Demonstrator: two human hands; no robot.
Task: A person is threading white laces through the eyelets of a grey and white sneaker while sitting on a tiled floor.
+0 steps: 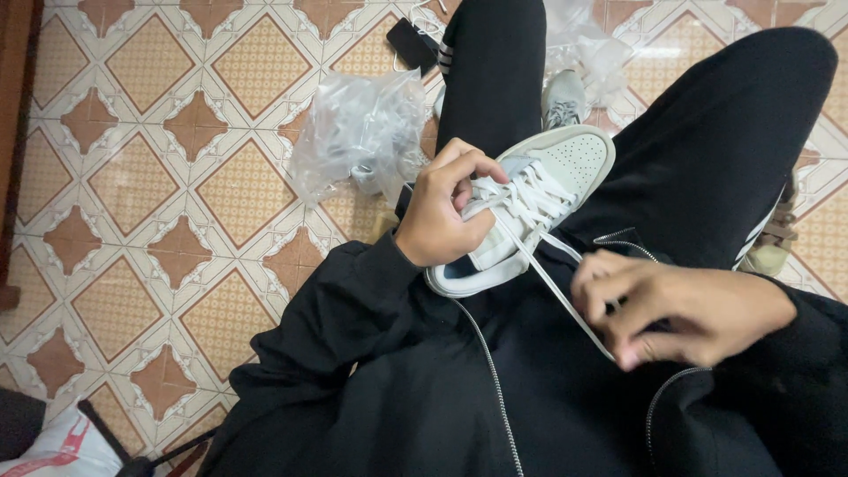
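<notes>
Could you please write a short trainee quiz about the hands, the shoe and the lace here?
1. True or false: the left hand holds the shoe on the lap.
2. What does the right hand pull? A) a zip B) the lace C) the phone
3. What lies on the floor just left of the shoe?

Key: 1 true; 2 B; 3 a clear plastic bag.
</notes>
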